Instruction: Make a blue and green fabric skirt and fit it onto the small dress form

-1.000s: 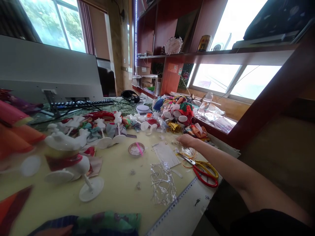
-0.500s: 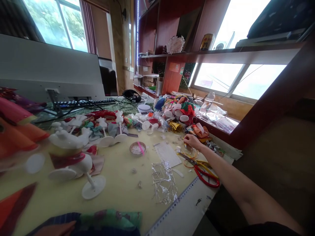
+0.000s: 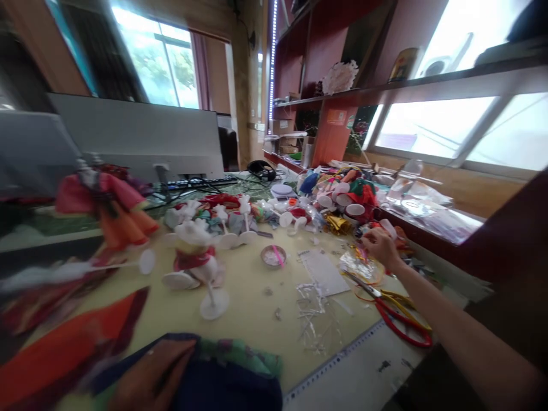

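Note:
At the bottom edge, my left hand [image 3: 154, 371] is closed on a navy and green cloth garment [image 3: 240, 371], its fingers pressed together on the fabric. My right hand [image 3: 379, 248] reaches out to the far right. Its fingers are curled together over a crinkled clear plastic packet [image 3: 362, 267] and bits of yellow ribbon; what they hold, if anything, I cannot make out. Closer in than that hand lie red-handled scissors [image 3: 402, 328]. A small round dish [image 3: 273, 256] with a pink stick across it stands mid-table, left of a white card [image 3: 325, 273].
White plastic figures on stands [image 3: 214, 302] crowd the left middle. A dressed doll in pink and orange [image 3: 113, 211] stands near the monitor [image 3: 141, 134]. Orange-red cloth [image 3: 85, 354] lies at lower left. A ruler-edged board [image 3: 342, 377] covers the near right, and heaped costumes [image 3: 342, 194] fill the back.
The view has swung left, so everything sits further right. My left hand shows more fully on the cloth. The crinkled plastic packet now lies in plain view under my right hand.

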{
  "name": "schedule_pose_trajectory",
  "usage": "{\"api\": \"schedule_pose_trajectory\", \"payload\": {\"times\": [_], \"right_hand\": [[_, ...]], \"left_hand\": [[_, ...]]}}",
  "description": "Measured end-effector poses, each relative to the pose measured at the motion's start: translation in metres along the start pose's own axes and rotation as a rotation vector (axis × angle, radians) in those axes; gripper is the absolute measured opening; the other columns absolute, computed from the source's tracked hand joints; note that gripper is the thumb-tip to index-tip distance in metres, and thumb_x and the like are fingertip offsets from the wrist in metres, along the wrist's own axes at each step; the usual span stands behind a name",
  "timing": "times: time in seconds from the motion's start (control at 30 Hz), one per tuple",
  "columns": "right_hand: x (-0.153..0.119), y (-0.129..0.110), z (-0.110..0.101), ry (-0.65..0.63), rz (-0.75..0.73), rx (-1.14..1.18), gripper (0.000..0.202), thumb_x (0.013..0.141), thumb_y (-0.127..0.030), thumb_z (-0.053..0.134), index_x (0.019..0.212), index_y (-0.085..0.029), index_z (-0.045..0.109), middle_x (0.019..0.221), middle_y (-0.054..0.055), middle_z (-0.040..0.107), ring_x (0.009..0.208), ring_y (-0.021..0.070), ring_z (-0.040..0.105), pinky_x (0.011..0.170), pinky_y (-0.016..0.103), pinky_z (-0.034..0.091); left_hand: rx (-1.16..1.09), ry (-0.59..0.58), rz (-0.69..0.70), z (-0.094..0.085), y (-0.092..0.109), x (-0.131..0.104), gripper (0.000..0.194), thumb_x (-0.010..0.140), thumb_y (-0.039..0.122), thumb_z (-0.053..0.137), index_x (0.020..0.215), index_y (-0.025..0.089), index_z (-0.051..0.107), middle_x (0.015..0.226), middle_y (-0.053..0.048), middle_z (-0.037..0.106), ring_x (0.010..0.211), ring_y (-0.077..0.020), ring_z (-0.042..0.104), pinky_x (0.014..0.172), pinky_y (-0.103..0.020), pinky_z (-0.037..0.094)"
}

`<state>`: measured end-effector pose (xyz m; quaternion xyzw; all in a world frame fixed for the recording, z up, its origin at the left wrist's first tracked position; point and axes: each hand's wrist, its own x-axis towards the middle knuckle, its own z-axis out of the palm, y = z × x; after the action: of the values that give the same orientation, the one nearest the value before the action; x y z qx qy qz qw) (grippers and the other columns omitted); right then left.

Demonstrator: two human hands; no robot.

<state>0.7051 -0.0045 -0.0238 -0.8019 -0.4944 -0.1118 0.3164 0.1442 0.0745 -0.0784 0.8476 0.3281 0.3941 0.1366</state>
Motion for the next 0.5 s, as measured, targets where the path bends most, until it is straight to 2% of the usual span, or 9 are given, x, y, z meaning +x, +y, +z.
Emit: {"api": "schedule_pose_trajectory", "payload": {"times": [0.1, 0.2, 0.33, 0.5], "right_hand": [[-0.002, -0.021, -0.006, 0.14, -0.1, 0.097, 0.021, 0.084, -0.035, 0.053, 0.073, -0.017, 0.056, 0.086, 0.007, 0.06, 0.089, 0.0215, 0.056, 0.084, 0.041, 0.044], [-0.014, -0.053, -0.009, 0.173, -0.199, 0.2, 0.019, 0.079, -0.036, 0.05, 0.07, -0.02, 0.054, 0.087, 0.008, 0.06, 0.087, 0.0234, 0.057, 0.081, 0.04, 0.044], [-0.04, -0.11, -0.011, 0.093, -0.328, 0.293, 0.015, 0.079, -0.034, 0.051, 0.073, -0.021, 0.055, 0.094, 0.007, 0.061, 0.089, 0.0223, 0.058, 0.083, 0.038, 0.044], [-0.072, -0.177, -0.013, -0.046, -0.454, 0.417, 0.01, 0.082, -0.03, 0.052, 0.076, -0.023, 0.055, 0.099, 0.006, 0.06, 0.094, 0.022, 0.057, 0.084, 0.037, 0.044]], "left_hand": [[0.031, 0.003, -0.062, -0.006, 0.012, 0.003, 0.016, 0.077, 0.032, 0.06, 0.091, 0.03, 0.068, 0.085, 0.002, 0.073, 0.077, -0.0191, 0.07, 0.072, -0.028, 0.057], [-0.018, -0.031, -0.213, -0.014, 0.027, 0.011, 0.019, 0.082, 0.035, 0.055, 0.091, 0.024, 0.067, 0.087, -0.002, 0.073, 0.081, -0.0195, 0.069, 0.075, -0.029, 0.055], [-0.138, -0.032, -0.434, -0.033, 0.042, 0.032, 0.029, 0.082, 0.04, 0.053, 0.102, 0.02, 0.062, 0.093, -0.005, 0.072, 0.088, -0.0209, 0.067, 0.082, -0.035, 0.053], [-0.288, -0.02, -0.468, -0.053, 0.051, 0.073, 0.044, 0.075, 0.037, 0.06, 0.114, 0.017, 0.055, 0.101, -0.009, 0.068, 0.091, -0.0238, 0.064, 0.085, -0.043, 0.05]]}}
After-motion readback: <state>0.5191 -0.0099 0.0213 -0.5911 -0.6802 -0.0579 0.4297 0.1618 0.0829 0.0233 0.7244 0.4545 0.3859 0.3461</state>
